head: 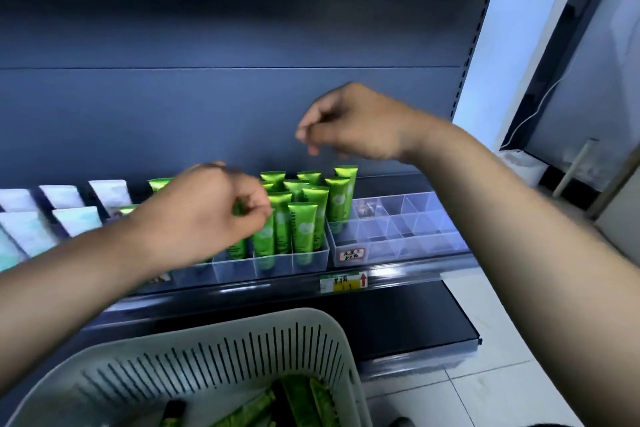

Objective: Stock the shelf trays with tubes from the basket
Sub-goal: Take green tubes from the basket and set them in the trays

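While green tubes (306,230) with blurred white lettering fill the centre tray (311,262), the left hand (204,215) pinches one; the right hand (346,125) curls empty above.

Two hands in view: left hand (207,211) at centre left, right hand (349,123) at centre. One slotted basket (221,354) at the bottom of the frame, holding at least four green tubes (298,399); exact number hidden by the frame edge. Two clear divided trays on the shelf: left tray (277,265) at centre, right tray (398,229) beside it. About thirteen upright green tubes (304,229) visible, others hidden behind the left hand. Five white packets (78,218) at left. One price label (343,282).
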A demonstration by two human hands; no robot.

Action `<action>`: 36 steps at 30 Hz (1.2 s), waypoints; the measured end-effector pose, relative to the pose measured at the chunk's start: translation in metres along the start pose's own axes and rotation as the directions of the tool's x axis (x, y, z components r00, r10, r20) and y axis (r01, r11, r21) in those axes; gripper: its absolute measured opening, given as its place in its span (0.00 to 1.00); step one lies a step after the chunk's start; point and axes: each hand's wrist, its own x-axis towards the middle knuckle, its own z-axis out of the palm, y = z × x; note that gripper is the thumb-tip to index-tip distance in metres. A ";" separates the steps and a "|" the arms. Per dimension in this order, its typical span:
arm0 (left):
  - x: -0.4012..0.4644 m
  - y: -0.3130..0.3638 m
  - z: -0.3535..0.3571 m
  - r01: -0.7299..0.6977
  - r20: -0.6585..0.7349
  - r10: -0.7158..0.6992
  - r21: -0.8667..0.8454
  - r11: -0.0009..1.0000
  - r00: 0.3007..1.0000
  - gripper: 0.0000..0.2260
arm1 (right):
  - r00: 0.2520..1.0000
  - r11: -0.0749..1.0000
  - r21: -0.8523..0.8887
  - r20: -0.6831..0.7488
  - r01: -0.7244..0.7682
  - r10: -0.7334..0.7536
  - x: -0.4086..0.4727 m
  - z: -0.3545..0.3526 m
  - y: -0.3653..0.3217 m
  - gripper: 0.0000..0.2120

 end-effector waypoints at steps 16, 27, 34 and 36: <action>-0.180 -0.075 0.093 0.138 0.744 -0.371 0.357 0.924 0.556 0.13 | 0.658 0.856 -0.428 0.739 0.290 0.146 -0.079 0.273 -0.021 0.13; -0.205 -0.085 0.114 -0.026 0.869 -0.374 0.403 0.915 0.325 0.15 | 0.600 0.725 -0.353 0.793 0.591 -0.102 -0.088 0.376 0.019 0.19; -0.208 -0.077 0.118 -0.006 0.846 -0.398 0.428 0.904 0.354 0.25 | 0.613 0.649 -0.489 0.789 0.583 0.044 -0.105 0.384 0.046 0.13; -0.209 -0.079 0.119 0.005 0.840 -0.406 0.433 0.901 0.361 0.21 | 0.626 0.646 -0.499 0.779 0.578 0.042 -0.106 0.385 0.046 0.16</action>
